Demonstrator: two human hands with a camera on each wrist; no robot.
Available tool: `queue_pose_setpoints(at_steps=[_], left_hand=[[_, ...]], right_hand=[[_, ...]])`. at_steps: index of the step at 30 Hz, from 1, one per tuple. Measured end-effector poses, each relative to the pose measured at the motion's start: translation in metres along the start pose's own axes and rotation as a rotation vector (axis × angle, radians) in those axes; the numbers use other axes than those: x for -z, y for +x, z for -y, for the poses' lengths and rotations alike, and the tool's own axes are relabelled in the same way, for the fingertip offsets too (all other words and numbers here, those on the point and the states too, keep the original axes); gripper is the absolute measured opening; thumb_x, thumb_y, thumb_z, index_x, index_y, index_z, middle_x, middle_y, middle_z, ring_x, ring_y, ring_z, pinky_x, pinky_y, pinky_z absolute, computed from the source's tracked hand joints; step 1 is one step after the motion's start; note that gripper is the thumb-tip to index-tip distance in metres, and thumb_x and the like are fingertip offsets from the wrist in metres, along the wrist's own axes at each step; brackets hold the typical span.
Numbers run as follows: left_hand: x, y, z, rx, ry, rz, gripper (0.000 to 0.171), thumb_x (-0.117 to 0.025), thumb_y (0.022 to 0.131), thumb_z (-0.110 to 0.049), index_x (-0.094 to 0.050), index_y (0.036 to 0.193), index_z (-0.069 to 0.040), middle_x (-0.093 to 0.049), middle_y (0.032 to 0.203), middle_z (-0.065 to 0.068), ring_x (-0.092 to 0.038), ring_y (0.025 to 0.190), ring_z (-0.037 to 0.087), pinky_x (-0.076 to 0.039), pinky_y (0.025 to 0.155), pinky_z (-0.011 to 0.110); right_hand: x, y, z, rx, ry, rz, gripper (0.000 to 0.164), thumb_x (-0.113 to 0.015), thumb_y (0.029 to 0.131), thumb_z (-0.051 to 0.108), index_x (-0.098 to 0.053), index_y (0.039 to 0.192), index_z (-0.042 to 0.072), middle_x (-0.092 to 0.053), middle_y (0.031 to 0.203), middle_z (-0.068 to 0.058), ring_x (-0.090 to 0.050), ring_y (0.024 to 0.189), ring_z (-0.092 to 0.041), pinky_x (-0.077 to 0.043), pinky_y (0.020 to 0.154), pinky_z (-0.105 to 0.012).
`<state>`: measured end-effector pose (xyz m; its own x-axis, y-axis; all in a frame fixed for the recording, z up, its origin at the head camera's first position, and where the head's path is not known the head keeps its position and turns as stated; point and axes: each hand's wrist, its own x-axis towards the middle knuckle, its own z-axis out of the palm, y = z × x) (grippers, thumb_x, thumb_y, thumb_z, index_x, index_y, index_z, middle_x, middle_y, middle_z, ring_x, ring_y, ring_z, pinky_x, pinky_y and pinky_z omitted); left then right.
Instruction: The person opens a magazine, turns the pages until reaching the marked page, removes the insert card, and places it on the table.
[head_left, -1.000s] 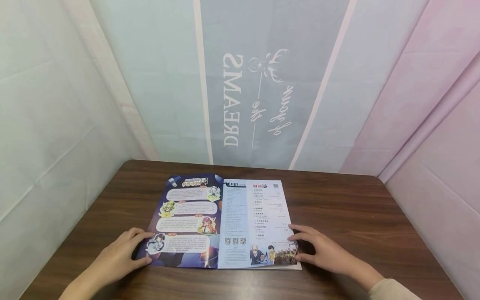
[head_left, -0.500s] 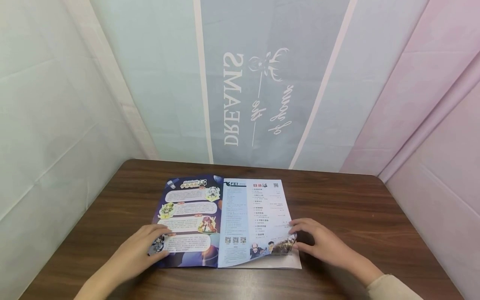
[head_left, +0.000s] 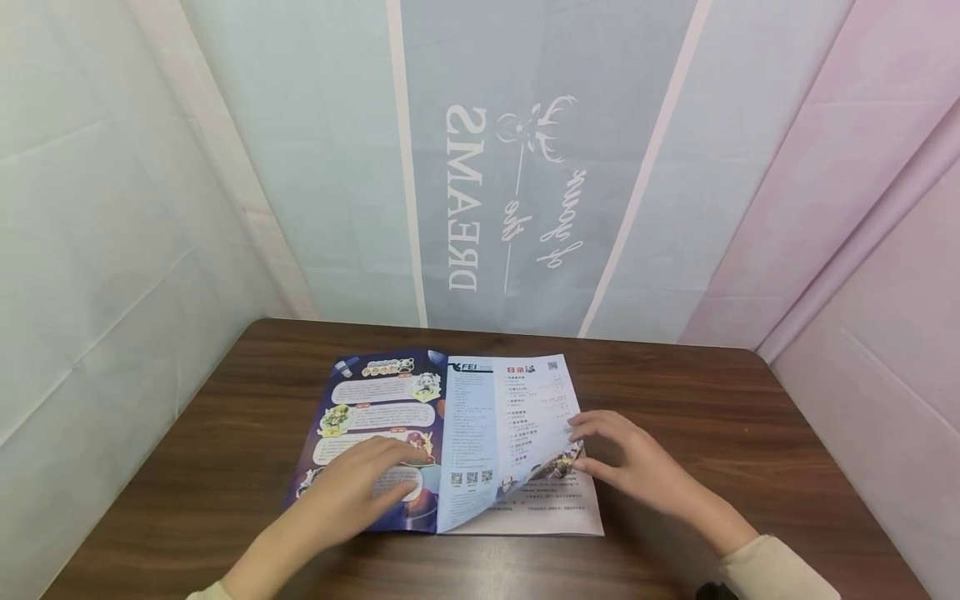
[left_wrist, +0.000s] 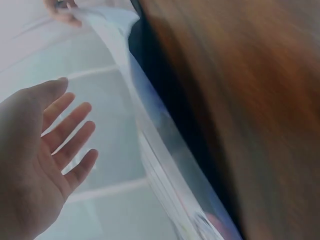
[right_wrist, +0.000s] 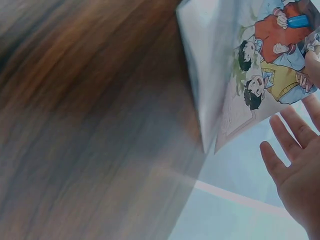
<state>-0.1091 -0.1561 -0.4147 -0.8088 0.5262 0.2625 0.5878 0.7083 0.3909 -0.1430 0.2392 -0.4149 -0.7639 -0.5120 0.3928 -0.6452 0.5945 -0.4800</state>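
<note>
An open magazine [head_left: 465, 392] lies on the table, its left page dark purple with cartoon figures. Its right-hand page [head_left: 525, 417] is curled up at the near right corner, pinched between thumb and fingers of my right hand [head_left: 637, 467]. Under that corner a white printed page [head_left: 555, 512] shows. In the right wrist view, the raised page's underside [right_wrist: 272, 75] carries drawn figures beside my right hand [right_wrist: 305, 165]. Over the lower part of the left page is my left hand [head_left: 352, 492], holding nothing. Its fingers look relaxed and apart in the left wrist view.
The dark wood table [head_left: 690, 425] extends around the magazine on all sides. A printed cloth backdrop [head_left: 517, 250] hangs behind the table's far edge, with pale cloth walls left and right. A small black object [head_left: 716, 592] shows by the right sleeve.
My right hand has taken hold of the page corner and lifted it up and leftward, uncovering the page below. My left hand has moved right, from the magazine's left edge over the left page.
</note>
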Motion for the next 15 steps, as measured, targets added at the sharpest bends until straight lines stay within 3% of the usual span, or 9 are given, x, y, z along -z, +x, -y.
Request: queue_pose_setpoints(at_steps=[4, 9, 15], left_hand=[[-0.001, 0.016, -0.017, -0.032, -0.012, -0.017, 0.029, -0.073, 0.091, -0.028, -0.068, 0.119, -0.022, -0.067, 0.119, -0.009, -0.06, 0.116, 0.014, -0.048, 0.101, 0.042], [0.0, 0.033, -0.037, -0.099, -0.013, -0.053, 0.029, -0.071, 0.093, -0.031, -0.067, 0.12, -0.023, -0.066, 0.117, -0.011, -0.061, 0.109, 0.008, -0.052, 0.093, 0.037], [0.0, 0.051, -0.057, -0.163, -0.05, -0.095, 0.031, -0.07, 0.093, -0.034, -0.065, 0.122, -0.024, -0.065, 0.122, -0.01, -0.06, 0.114, 0.008, -0.053, 0.094, 0.032]], right_hand=[[0.0, 0.006, 0.006, 0.038, 0.051, -0.035, 0.036, -0.084, 0.078, 0.008, -0.068, 0.108, 0.02, -0.064, 0.123, -0.001, -0.058, 0.116, -0.022, -0.035, 0.103, -0.012], [0.001, 0.016, 0.017, 0.058, 0.1, -0.07, 0.037, -0.084, 0.079, 0.008, -0.067, 0.109, 0.02, -0.063, 0.124, -0.001, -0.056, 0.118, -0.021, -0.035, 0.105, -0.013], [0.0, 0.03, 0.034, 0.054, 0.122, -0.1, 0.034, -0.084, 0.078, 0.009, -0.067, 0.106, 0.017, -0.062, 0.125, 0.001, -0.055, 0.12, -0.02, -0.035, 0.106, -0.016]])
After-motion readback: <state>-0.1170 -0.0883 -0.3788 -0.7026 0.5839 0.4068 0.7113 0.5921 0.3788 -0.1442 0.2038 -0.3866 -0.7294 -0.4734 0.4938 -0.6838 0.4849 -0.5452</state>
